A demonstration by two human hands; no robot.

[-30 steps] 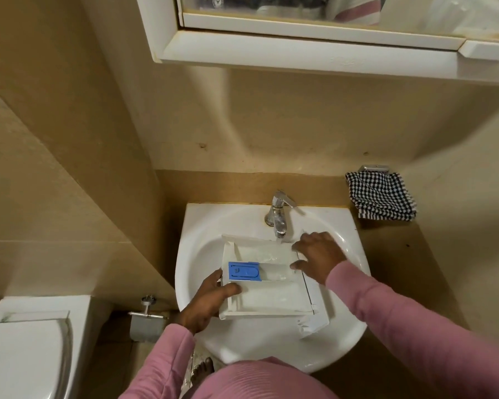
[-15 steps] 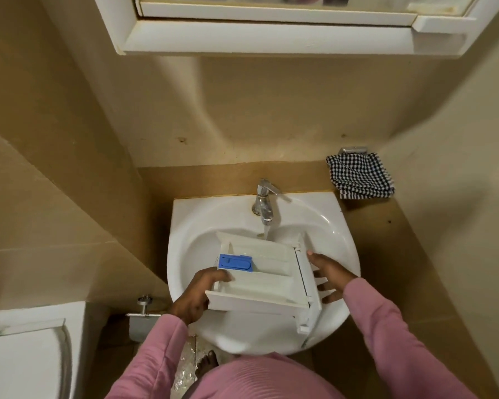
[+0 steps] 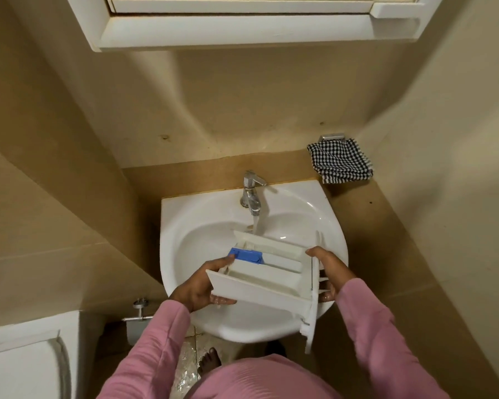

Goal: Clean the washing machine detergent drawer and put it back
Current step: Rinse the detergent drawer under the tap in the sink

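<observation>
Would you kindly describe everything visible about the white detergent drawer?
The white plastic detergent drawer is a rectangular tray split into compartments, with a blue insert at its left and a front panel at its right end. It is tilted above the white ceramic sink, its far edge under water from the chrome tap. The left hand grips its near-left corner; the right hand grips the panel end.

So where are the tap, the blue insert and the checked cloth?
tap [image 3: 249,194]: head view, its chrome body.
blue insert [image 3: 247,255]: head view, its top face.
checked cloth [image 3: 340,161]: head view, middle of the fabric.
</observation>
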